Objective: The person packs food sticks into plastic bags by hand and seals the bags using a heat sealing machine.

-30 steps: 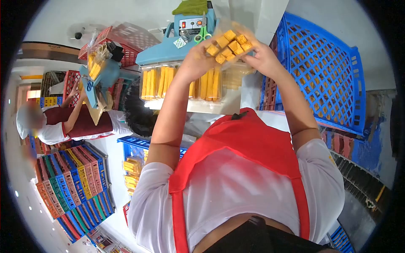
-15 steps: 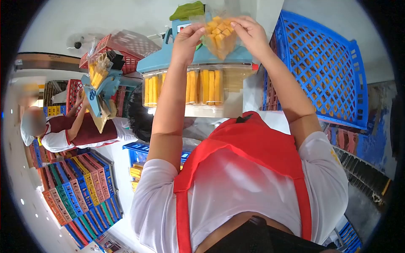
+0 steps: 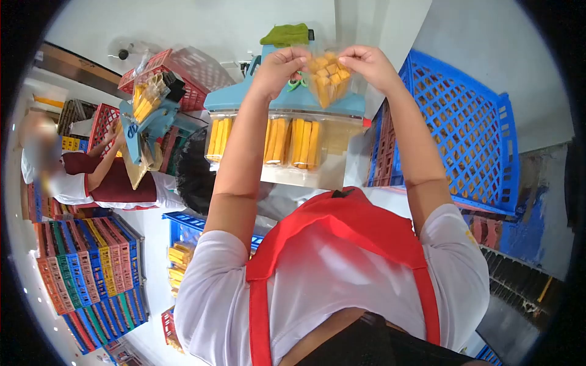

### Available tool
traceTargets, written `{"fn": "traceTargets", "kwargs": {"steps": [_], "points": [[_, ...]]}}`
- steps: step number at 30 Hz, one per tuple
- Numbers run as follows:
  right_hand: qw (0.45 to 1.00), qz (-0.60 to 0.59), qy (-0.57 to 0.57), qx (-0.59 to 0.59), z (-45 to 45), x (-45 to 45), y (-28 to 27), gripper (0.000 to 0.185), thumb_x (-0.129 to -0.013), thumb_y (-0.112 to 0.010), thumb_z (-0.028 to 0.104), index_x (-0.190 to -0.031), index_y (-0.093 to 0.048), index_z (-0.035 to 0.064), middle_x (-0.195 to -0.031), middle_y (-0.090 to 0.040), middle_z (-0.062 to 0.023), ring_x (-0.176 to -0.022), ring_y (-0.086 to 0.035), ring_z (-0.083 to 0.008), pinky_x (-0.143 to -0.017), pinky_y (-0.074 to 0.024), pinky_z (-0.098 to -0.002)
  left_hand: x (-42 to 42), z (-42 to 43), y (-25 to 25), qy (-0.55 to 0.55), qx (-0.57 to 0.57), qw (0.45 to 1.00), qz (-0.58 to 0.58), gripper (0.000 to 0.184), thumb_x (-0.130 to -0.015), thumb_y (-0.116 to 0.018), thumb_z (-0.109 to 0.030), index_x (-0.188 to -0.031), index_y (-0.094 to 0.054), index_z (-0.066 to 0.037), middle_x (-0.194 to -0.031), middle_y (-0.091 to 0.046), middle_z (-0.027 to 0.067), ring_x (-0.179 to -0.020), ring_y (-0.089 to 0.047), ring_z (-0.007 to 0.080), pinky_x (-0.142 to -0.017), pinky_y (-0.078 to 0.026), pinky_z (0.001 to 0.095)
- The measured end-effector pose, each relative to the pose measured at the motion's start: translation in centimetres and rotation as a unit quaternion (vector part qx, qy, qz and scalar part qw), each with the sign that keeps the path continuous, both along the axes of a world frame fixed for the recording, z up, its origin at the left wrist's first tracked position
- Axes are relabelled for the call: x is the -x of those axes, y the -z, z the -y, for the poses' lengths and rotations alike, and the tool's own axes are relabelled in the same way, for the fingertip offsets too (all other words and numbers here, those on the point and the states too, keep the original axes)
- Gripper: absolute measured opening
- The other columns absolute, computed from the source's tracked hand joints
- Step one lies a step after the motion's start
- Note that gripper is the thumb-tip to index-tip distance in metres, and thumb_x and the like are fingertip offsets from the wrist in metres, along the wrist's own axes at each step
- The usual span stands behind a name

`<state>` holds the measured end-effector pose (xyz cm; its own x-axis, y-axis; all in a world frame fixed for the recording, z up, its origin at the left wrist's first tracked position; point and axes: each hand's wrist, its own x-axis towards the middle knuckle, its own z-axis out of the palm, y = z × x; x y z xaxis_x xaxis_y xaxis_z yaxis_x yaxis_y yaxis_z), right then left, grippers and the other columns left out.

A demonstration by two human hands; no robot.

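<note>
A clear plastic bag (image 3: 329, 76) full of yellow-orange, stick-shaped pieces hangs between my hands, its lower corner pointing down. My left hand (image 3: 284, 68) pinches its upper left corner, while my right hand (image 3: 368, 64) pinches the upper right one. Behind and below the bag is a light-blue sealing machine (image 3: 238, 97). Along its front stand several clear packs of yellow sticks (image 3: 305, 143), one partly covered by my left forearm. Green-handled scissors (image 3: 297, 84) lie on the machine near my left fingers, and a green cloth (image 3: 285, 35) rests on its top.
A large blue crate (image 3: 458, 131) with yellow pieces behind its lattice stands at the right. To the left, another person in a maroon apron (image 3: 116, 177) works at a second blue machine (image 3: 149, 131). Stacked coloured crates (image 3: 91, 268) fill the lower left.
The camera view has shifted, so the machine and crates appear lower. Both hands still grip the bag by its upper corners.
</note>
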<state>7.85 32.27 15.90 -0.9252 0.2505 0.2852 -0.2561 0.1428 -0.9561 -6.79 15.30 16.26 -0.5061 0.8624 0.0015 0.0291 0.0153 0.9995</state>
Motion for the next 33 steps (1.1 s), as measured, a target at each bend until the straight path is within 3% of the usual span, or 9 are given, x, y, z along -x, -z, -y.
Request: {"fn": "traceTargets", "kwargs": {"steps": [5, 8, 10, 14, 19, 22, 29, 32, 33], "points": [[0.999, 0.035, -0.013, 0.030, -0.7, 0.0, -0.7, 0.012, -0.076, -0.060, 0.013, -0.082, -0.060, 0.0019, -0.089, -0.057, -0.0041, -0.060, -0.047, -0.0060, -0.056, -0.0405, -0.0203, -0.6, -0.8, -0.6, 0.040, -0.031, 0.999, 0.017, 0.014, -0.081, -0.053, -0.010, -0.092, -0.056, -0.001, -0.084, -0.057, 0.0033, -0.074, -0.055, 0.0105, -0.066, -0.045, 0.0222], [0.991, 0.051, -0.105, 0.062, -1.5, 0.4, -1.3, 0.014, -0.074, -0.061, 0.013, -0.083, -0.060, 0.0023, -0.099, -0.054, -0.0078, -0.059, -0.047, -0.0057, -0.055, -0.0407, -0.0199, -1.2, -2.0, -0.6, 0.067, -0.060, 0.994, 0.058, 0.015, -0.082, -0.052, -0.011, -0.092, -0.055, 0.000, -0.085, -0.057, 0.0042, -0.075, -0.055, 0.0125, -0.070, -0.046, 0.0246], [0.990, 0.050, -0.091, 0.099, -1.9, 0.3, -2.1, 0.010, -0.077, -0.059, 0.010, -0.081, -0.059, 0.0013, -0.076, -0.056, -0.0026, -0.055, -0.047, -0.0049, -0.051, -0.0402, -0.0184, -1.6, -2.3, -1.1, 0.049, -0.061, 0.992, 0.097, 0.018, -0.083, -0.051, -0.013, -0.094, -0.053, 0.001, -0.088, -0.056, 0.0058, -0.081, -0.054, 0.0142, -0.073, -0.046, 0.0270], [0.992, 0.052, -0.019, 0.117, -1.7, 1.2, -1.2, 0.013, -0.078, -0.059, 0.012, -0.084, -0.058, 0.0007, -0.072, -0.056, -0.0011, -0.057, -0.049, -0.0054, -0.053, -0.0414, -0.0182, -1.4, -2.9, 0.1, 0.053, -0.114, 0.976, 0.175, 0.028, -0.082, -0.055, -0.017, -0.101, -0.051, 0.003, -0.092, -0.056, 0.0072, -0.087, -0.053, 0.0148, -0.077, -0.044, 0.0272], [0.991, 0.083, 0.025, 0.106, -2.4, 0.9, -0.6, 0.015, -0.079, -0.059, 0.014, -0.087, -0.058, 0.0013, -0.076, -0.057, -0.0020, -0.067, -0.053, -0.0078, -0.060, -0.0443, -0.0195, -3.4, -2.7, -0.4, 0.011, -0.106, 0.993, -0.048, 0.046, -0.075, -0.062, -0.019, -0.111, -0.045, 0.006, -0.095, -0.055, 0.0089, -0.091, -0.052, 0.0151, -0.080, -0.042, 0.0263], [0.990, 0.028, 0.022, 0.135, -1.1, 0.7, -0.3, 0.014, -0.079, -0.058, 0.014, -0.086, -0.057, 0.0015, -0.079, -0.057, -0.0030, -0.070, -0.054, -0.0088, -0.063, -0.0445, -0.0204, -3.6, -3.5, -0.3, -0.034, -0.095, 0.994, -0.052, 0.033, -0.079, -0.056, -0.012, -0.107, -0.047, 0.002, -0.093, -0.055, 0.0060, -0.085, -0.053, 0.0129, -0.076, -0.042, 0.0243], [0.990, 0.023, 0.067, 0.125, -1.8, 1.0, -0.3, 0.014, -0.080, -0.056, 0.014, -0.086, -0.056, 0.0005, -0.080, -0.056, -0.0034, -0.072, -0.053, -0.0098, -0.065, -0.0442, -0.0219, -2.0, -4.6, 1.2, -0.063, -0.128, 0.989, 0.044, 0.033, -0.078, -0.057, -0.013, -0.106, -0.047, 0.004, -0.086, -0.057, 0.0059, -0.078, -0.052, 0.0099, -0.066, -0.041, 0.0213], [0.986, 0.012, 0.074, 0.146, -2.3, 1.7, 0.2, 0.014, -0.080, -0.056, 0.014, -0.085, -0.055, 0.0001, -0.078, -0.055, -0.0032, -0.070, -0.052, -0.0099, -0.064, -0.0441, -0.0224, -2.9, -5.2, 0.5, -0.145, -0.116, 0.982, -0.021, 0.036, -0.079, -0.056, -0.015, -0.107, -0.046, 0.005, -0.086, -0.057, 0.0064, -0.077, -0.051, 0.0090, -0.063, -0.041, 0.0207], [0.985, 0.014, 0.079, 0.152, -2.4, 1.7, 0.2, 0.014, -0.080, -0.056, 0.013, -0.085, -0.055, 0.0001, -0.078, -0.055, -0.0031, -0.070, -0.051, -0.0098, -0.064, -0.0439, -0.0226, -3.2, -5.3, 0.6, -0.217, -0.103, 0.964, -0.111, 0.035, -0.079, -0.056, -0.016, -0.106, -0.048, 0.005, -0.085, -0.057, 0.0057, -0.075, -0.051, 0.0083, -0.062, -0.041, 0.0205]]}}
